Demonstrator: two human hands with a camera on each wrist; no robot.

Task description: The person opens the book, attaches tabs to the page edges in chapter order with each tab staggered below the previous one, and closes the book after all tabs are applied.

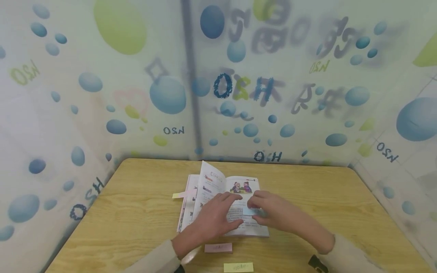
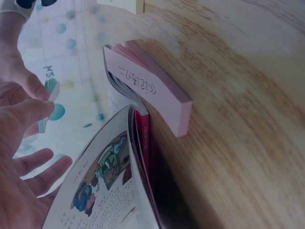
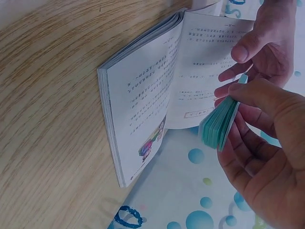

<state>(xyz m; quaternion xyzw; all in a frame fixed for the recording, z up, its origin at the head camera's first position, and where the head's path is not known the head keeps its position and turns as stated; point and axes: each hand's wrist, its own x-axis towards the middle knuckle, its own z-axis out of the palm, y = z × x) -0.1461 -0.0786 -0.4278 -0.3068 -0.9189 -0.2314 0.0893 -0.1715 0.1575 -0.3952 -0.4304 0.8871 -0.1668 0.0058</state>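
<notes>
An open book with printed text and a colour drawing lies on the table, its left-hand pages partly raised. Above the right page, my right hand pinches a blue-green sticky note pad between thumb and fingers; its sheets fan apart at one end. Close to the pad, my left hand hovers over the middle of the book, thumb and fingers spread apart. In the right wrist view its fingers lie partly behind the pad; whether they touch it I cannot tell.
A pink sticky note pad with handwriting lies just in front of the book, and a yellow one nearer me. Pink and yellow tabs stick out of the book's left side. Behind the wooden table hangs a patterned curtain.
</notes>
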